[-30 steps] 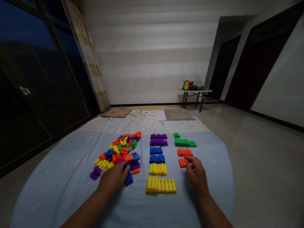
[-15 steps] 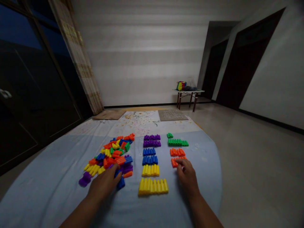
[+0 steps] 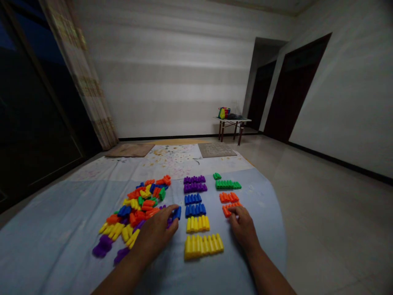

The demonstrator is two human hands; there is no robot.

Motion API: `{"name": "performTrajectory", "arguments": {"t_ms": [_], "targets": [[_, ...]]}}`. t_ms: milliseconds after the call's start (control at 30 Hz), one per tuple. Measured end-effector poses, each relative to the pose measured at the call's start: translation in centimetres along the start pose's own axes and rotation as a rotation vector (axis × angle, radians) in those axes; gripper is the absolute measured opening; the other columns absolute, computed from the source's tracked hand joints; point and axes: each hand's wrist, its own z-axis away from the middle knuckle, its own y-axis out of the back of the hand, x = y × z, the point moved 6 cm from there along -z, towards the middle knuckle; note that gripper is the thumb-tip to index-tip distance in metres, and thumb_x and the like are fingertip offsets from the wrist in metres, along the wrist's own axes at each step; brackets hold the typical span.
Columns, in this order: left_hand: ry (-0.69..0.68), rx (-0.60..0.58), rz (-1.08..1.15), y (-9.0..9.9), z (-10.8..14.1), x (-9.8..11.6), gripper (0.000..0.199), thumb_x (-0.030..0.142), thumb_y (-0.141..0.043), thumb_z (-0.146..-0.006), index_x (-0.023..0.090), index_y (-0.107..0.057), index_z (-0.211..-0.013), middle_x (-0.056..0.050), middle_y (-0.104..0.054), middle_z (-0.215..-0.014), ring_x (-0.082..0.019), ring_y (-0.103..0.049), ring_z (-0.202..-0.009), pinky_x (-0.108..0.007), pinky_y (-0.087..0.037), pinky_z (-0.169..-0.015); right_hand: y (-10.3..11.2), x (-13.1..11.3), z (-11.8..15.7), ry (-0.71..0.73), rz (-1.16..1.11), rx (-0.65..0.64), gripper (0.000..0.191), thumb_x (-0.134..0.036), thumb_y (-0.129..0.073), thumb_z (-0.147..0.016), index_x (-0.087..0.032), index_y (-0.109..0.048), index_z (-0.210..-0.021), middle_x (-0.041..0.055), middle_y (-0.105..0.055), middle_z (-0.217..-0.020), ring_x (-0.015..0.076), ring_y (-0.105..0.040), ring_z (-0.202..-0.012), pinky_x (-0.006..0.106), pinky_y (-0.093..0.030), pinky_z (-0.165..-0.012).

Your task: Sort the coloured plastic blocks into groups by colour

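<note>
Pinching a blue piece (image 3: pixel 177 213) between thumb and fingers, the left hand (image 3: pixel 158 231) has its grip closed at the right side of the mixed pile (image 3: pixel 133 205); whether the piece is fully lifted from the cloth (image 3: pixel 270 209), I cannot tell. I take this piece as the centre of the clock, with twelve o'clock straight ahead of the person. At three o'clock, near but apart from it, lies the nearer blue row (image 3: pixel 195 210), and at two o'clock the farther blue row (image 3: pixel 193 199). The step in hand, as I judge it, is to bring one piece out of the pile towards pieces of the same colour. The next move would then call for a short passage to three o'clock, a turn of the piece to lie parallel with its neighbours, and a soft release, so that the row is not pushed.

The pile, with several colours mixed, spreads from eight to eleven o'clock. The purple rows (image 3: pixel 195 187) are at one o'clock, the green rows (image 3: pixel 228 184) at two, the yellow rows (image 3: pixel 197 224) between four and five. Between two and three lie the orange rows (image 3: pixel 229 198). The right hand (image 3: pixel 244 225), a little past three o'clock, bends its fingers over the nearer orange row and seems to touch it; if its grip is open or closed, I cannot tell. Farther on the tabletop, a grey mat (image 3: pixel 217 150) lies at one o'clock.
</note>
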Motion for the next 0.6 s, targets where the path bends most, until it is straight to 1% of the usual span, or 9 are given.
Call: {"name": "performTrajectory", "arguments": {"t_ms": [200, 367, 500, 600], "targets": [[-0.035, 0.041, 0.039, -0.5, -2.2, -0.7, 0.036, 0.035, -0.044, -0.079, 0.023, -0.057, -0.111, -0.005, -0.064, -0.108, -0.019, -0.059, -0.093, -0.029, -0.042, -0.083, -0.6, 0.6, 0.0, -0.015, -0.007, -0.038, 0.020, -0.019, -0.043, -0.079, -0.020, -0.062, -0.084, 0.0067, -0.064, -0.086, 0.0203, -0.056, -0.084, 0.033, -0.047, -0.074], [-0.089, 0.088, -0.037, -1.0, -5.1, 0.1, 0.034, 0.034, -0.044, -0.080, 0.020, -0.058, -0.108, -0.007, -0.064, -0.106, -0.019, -0.058, -0.095, -0.028, -0.041, -0.082, -0.5, 0.5, -0.2, -0.021, -0.016, -0.024, 0.018, -0.019, -0.046, -0.079, -0.021, -0.063, -0.082, 0.0052, -0.064, -0.083, 0.0191, -0.057, -0.081, 0.031, -0.046, -0.073], [-0.107, 0.084, -0.141, -2.6, -7.8, 0.8, 0.031, 0.035, -0.045, -0.080, 0.021, -0.059, -0.104, -0.006, -0.065, -0.105, -0.019, -0.058, -0.097, -0.027, -0.041, -0.078, -0.3, 0.2, -0.3, -0.022, -0.011, -0.017, 0.016, -0.019, -0.047, -0.078, -0.021, -0.062, -0.079, 0.0037, -0.063, -0.079, 0.0187, -0.057, -0.077, 0.030, -0.046, -0.072], [-0.109, 0.061, -0.212, -4.0, -9.1, 0.8, 0.030, 0.036, -0.045, -0.080, 0.022, -0.059, -0.102, -0.007, -0.065, -0.102, -0.020, -0.059, -0.095, -0.028, -0.041, -0.076, -0.4, 0.2, -0.4, -0.032, -0.012, -0.030, 0.016, -0.019, -0.046, -0.079, -0.021, -0.062, -0.078, 0.0037, -0.062, -0.077, 0.0186, -0.057, -0.077, 0.030, -0.045, -0.072]]}}
